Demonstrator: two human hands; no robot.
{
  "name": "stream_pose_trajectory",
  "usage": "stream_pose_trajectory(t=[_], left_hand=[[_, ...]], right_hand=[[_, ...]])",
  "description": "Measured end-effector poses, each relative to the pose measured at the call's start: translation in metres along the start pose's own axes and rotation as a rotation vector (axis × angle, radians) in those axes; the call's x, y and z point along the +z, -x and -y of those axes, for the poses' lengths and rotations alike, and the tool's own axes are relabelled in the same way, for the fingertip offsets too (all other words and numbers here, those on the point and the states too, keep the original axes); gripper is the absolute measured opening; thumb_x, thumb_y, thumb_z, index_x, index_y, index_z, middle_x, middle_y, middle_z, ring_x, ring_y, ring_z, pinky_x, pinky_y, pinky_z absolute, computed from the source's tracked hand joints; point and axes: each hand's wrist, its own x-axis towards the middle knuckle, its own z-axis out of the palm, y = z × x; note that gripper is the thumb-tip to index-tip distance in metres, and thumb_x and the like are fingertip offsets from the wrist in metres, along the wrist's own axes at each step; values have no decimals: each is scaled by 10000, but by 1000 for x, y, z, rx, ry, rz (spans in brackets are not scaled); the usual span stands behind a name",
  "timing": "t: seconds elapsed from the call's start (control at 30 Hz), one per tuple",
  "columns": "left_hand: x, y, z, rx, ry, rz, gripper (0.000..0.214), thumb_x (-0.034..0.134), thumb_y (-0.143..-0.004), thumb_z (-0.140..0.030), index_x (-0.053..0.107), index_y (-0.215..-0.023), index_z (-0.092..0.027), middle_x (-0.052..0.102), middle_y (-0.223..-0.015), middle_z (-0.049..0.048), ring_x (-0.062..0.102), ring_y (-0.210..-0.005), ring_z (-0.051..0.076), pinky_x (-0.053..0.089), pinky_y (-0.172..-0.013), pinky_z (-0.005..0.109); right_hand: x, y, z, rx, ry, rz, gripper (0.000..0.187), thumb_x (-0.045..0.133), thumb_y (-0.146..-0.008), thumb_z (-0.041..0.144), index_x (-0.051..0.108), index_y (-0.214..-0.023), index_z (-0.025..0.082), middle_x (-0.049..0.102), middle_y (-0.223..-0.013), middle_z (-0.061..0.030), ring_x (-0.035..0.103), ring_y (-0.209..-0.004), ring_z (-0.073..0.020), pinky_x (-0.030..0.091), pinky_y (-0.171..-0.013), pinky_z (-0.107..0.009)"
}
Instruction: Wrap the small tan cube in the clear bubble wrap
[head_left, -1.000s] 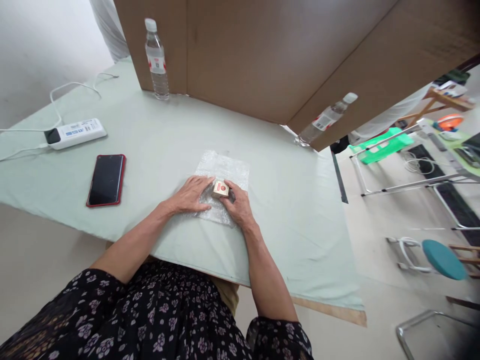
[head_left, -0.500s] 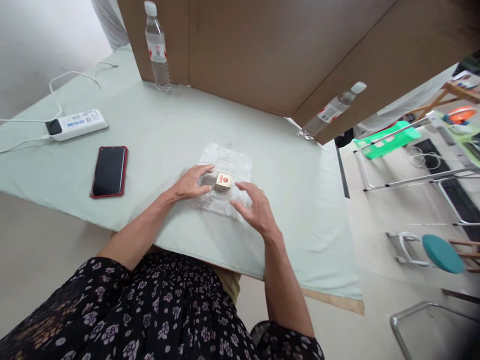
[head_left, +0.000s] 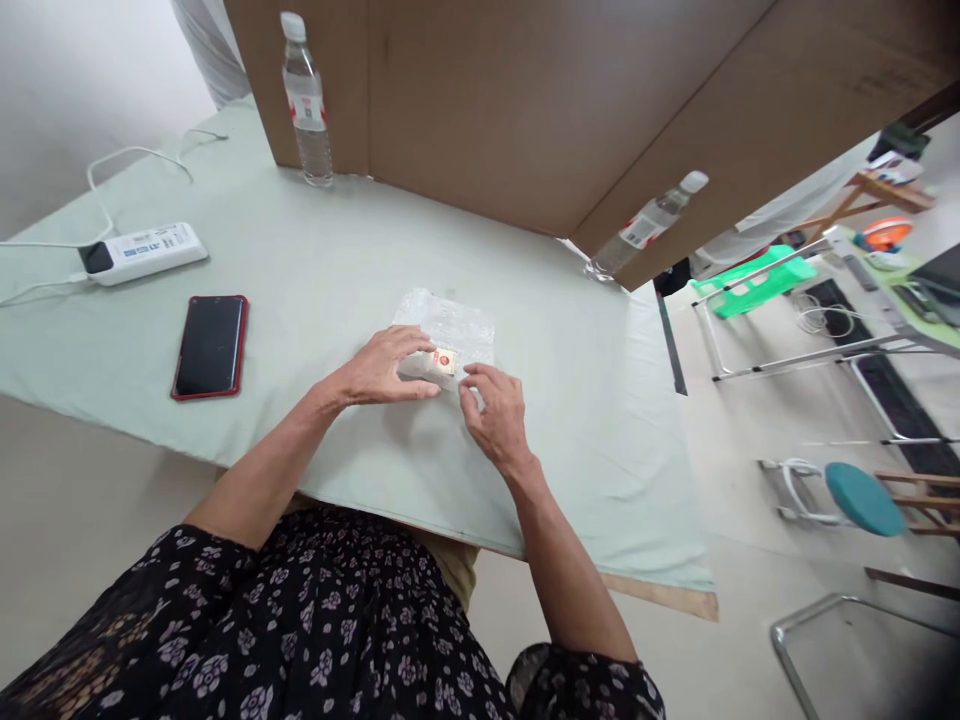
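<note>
A small cream box with a red print lies on a sheet of clear bubble wrap. The near part of the sheet is turned up against the box. My left hand is at the box's left side, its thumb on the raised near part of the wrap and its fingers by the box top. On the right, my right hand pinches the wrap's near right part between thumb and forefinger. The wrap's edge under the fingers is partly hidden.
A phone in a red case and a white power strip with cables lie to the left. One water bottle stands at the back, and another bottle farther right, both before a large cardboard panel. A teal stool stands off the table.
The near part of the bubble wrap has come up from the table toward the box. Both hands have closed in, and my right thumb and forefinger have come together on the wrap.
</note>
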Motion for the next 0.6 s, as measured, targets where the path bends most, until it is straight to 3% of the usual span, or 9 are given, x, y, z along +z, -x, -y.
stream_pose_trajectory(t=[0.13,0.23,0.33,0.6], left_hand=[[8,-11,-2,-111,-85,-19,411,688,-748,-416,651,-1106,-219,673,-1247,92,578,-1231,323,443,-1075,487],[16,-17,2,-262,34,-95,283,656,-761,-411,635,-973,-225,709,-1152,68,641,-1093,281,509,-961,438],[24,-21,6,-305,188,-133,218,647,-765,-424,607,-780,-211,722,-1183,69,661,-1065,257,522,-912,386],[35,-26,5,-329,394,-228,290,663,-759,-448,557,-678,-190,764,-1031,67,685,-893,206,510,-790,313]], right_hand=[[9,-29,-16,112,-204,-25,140,531,-923,320,627,-864,237,723,-1157,-90,652,-1115,-244,461,-970,-413],[27,-37,-27,217,-414,-42,185,537,-903,391,613,-841,234,735,-1114,-88,667,-1059,-229,492,-969,-391],[40,-34,-31,325,-570,-62,231,561,-883,440,613,-832,220,751,-1063,-80,681,-986,-217,514,-928,-368],[48,-26,-24,374,-596,-127,221,567,-905,436,614,-864,224,734,-917,-40,666,-876,-192,526,-834,-326]])
